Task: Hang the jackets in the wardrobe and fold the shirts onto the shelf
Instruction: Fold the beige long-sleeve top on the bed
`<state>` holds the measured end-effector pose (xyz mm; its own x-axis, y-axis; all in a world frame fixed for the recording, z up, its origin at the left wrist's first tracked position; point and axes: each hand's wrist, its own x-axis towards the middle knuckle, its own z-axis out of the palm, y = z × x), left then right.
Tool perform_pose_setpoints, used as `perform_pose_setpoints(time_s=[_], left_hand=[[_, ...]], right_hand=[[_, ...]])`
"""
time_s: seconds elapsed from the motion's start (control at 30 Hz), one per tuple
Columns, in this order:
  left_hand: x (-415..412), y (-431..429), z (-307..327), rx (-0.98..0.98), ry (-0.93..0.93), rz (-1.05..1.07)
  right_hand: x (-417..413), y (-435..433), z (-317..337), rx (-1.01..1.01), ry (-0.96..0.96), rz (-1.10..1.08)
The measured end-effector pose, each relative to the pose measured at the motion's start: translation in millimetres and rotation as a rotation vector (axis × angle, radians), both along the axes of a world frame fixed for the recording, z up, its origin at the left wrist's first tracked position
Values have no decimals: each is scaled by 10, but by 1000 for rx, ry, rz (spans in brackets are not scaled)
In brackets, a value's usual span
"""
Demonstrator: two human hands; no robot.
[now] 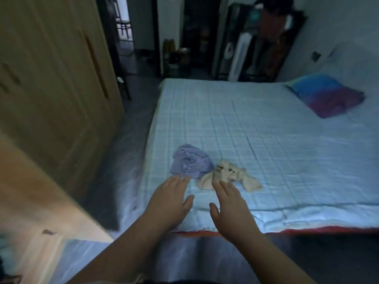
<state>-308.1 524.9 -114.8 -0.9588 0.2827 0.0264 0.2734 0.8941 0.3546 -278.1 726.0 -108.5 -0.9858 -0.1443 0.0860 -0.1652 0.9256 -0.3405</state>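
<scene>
Two crumpled garments lie near the front left corner of the bed (pixel 266 130): a lilac shirt (pixel 190 161) and, touching its right side, a cream shirt (pixel 225 177) with dark marks. My left hand (pixel 170 201) stretches out flat, fingertips just short of the lilac shirt's near edge. My right hand (pixel 229 206) is also flat with fingers straight, its tips at the cream shirt's near edge. Neither hand holds anything. The view is motion-blurred.
A wooden wardrobe (pixel 57 89) with shut doors stands to the left, across a dark floor gap. A blue and purple pillow (pixel 326 95) lies at the bed's far right. A doorway and dark furniture stand beyond the bed.
</scene>
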Motion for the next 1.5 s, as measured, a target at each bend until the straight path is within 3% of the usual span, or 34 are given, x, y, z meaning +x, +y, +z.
perform_pose_setpoints(time_s=[0.4, 0.77, 0.93, 1.03, 1.1, 1.33, 1.43, 1.5], left_hand=[[-1130, 871, -445, 34, -100, -153], [-2954, 1229, -1235, -31, -441, -246], [-3421, 1489, -1976, -1, -600, -259], [-3585, 1566, -3091, 87, -732, -217], [-3622, 1620, -3454, 131, -798, -189], [-3720, 2062, -2997, 428, -853, -19], [-3661, 2187, -3098, 329, -791, 6], [-3611, 2230, -3248, 214, -765, 49]], right_hand=[[-783, 905, -379, -49, -143, -196], [-2380, 1294, -1106, -13, -408, -274], [-2728, 1444, -1485, -101, -569, -373], [-2908, 1556, -1705, -87, -654, -349], [-3084, 1659, -1874, -95, -710, -331], [-3843, 1920, -2538, -247, -738, -181], [-4174, 1931, -2831, -204, -718, -59], [-4317, 1943, -3045, -70, -733, 60]])
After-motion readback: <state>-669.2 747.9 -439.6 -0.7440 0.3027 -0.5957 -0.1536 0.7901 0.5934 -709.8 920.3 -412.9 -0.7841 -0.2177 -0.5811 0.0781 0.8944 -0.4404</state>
